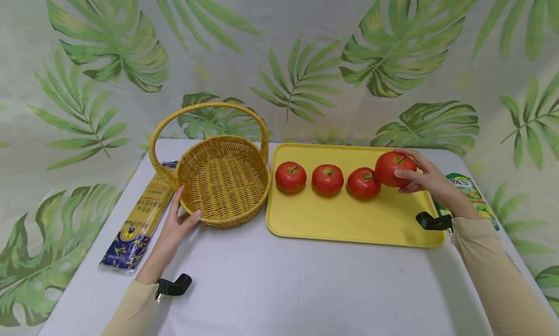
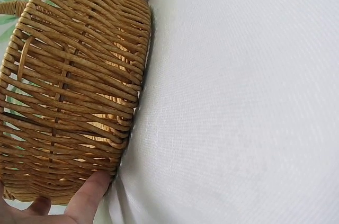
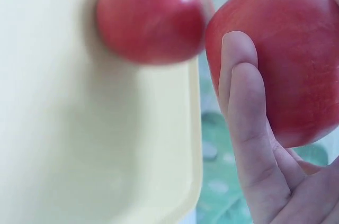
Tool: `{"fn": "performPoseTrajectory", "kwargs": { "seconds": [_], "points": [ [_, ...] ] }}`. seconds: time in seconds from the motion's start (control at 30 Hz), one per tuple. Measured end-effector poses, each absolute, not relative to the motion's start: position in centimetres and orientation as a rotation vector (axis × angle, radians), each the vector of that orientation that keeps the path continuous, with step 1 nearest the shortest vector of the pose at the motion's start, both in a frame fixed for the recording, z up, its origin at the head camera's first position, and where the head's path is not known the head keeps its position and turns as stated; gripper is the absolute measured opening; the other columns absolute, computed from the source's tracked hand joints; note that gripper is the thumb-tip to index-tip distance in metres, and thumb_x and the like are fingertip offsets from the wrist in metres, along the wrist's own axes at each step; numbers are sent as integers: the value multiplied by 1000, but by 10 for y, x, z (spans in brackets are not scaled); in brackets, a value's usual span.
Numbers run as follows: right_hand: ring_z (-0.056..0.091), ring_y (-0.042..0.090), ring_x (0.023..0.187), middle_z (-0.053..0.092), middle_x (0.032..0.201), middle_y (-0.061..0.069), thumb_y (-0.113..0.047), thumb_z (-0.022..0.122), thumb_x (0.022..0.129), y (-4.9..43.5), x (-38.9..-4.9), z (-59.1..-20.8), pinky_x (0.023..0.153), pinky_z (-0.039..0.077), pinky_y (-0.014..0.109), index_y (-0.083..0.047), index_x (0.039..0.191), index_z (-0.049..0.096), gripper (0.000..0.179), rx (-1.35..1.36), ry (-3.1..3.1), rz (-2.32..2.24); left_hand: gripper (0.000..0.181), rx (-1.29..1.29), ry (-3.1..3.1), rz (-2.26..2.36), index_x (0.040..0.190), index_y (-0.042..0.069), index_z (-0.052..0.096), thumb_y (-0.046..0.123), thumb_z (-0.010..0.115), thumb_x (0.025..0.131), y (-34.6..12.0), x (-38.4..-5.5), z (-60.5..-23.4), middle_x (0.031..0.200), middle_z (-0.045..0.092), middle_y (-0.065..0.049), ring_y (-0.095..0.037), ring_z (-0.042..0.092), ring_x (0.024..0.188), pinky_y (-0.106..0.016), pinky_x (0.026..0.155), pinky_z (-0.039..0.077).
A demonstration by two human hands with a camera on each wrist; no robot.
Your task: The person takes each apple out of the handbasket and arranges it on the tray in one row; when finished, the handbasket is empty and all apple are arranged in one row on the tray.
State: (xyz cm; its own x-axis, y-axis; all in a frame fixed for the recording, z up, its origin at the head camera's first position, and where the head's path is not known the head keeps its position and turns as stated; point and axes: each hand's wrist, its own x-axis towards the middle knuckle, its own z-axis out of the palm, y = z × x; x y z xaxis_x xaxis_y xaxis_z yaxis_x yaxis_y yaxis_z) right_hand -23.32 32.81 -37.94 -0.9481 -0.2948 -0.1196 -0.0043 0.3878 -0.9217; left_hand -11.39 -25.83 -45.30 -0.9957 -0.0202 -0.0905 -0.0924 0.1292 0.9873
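Note:
My right hand (image 1: 419,173) grips a red apple (image 1: 395,168), thumb and fingers round it, over the right part of a yellow tray (image 1: 349,224). The right wrist view shows the fingers (image 3: 249,97) against the side of that apple, with another apple (image 3: 151,17) close beside it. Three red apples lie in a row on the tray, such as the leftmost apple (image 1: 290,177). With thumb and fingers spread, my left hand (image 1: 174,229) touches the outer front-left side of a round wicker basket (image 1: 227,185) with a tall handle. Its inside holds nothing. In the left wrist view, fingertips (image 2: 94,184) touch the weave.
Left of the basket, partly behind its handle, lies a long pasta packet (image 1: 135,224). A green and white packet (image 1: 473,195) sits right of the tray, partly hidden by the right arm. Leaf-patterned cloth (image 1: 297,84) hangs behind the white table (image 1: 279,287).

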Motion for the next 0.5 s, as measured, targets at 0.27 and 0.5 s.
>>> {"fn": "performPoseTrajectory", "kwargs": {
  "seconds": [0.27,0.5],
  "points": [
    [69,30,73,24,138,23,-23,53,100,356,-224,-396,68,58,38,-27,149,25,57,-112,2392,-1570,84,-116,2328,2018,154,33,-5,16,56,98,-258,-113,-453,157,-16,-7,-51,15,136,-54,108,24],
    [69,32,78,17,143,34,-30,53,99,367,-219,-414,72,57,37,-26,151,19,62,-55,2395,-1519,83,-117,2314,2030,154,31,-4,14,55,98,-258,-114,-452,158,-13,-8,-49,18,136,-44,107,29]
  ]
}}
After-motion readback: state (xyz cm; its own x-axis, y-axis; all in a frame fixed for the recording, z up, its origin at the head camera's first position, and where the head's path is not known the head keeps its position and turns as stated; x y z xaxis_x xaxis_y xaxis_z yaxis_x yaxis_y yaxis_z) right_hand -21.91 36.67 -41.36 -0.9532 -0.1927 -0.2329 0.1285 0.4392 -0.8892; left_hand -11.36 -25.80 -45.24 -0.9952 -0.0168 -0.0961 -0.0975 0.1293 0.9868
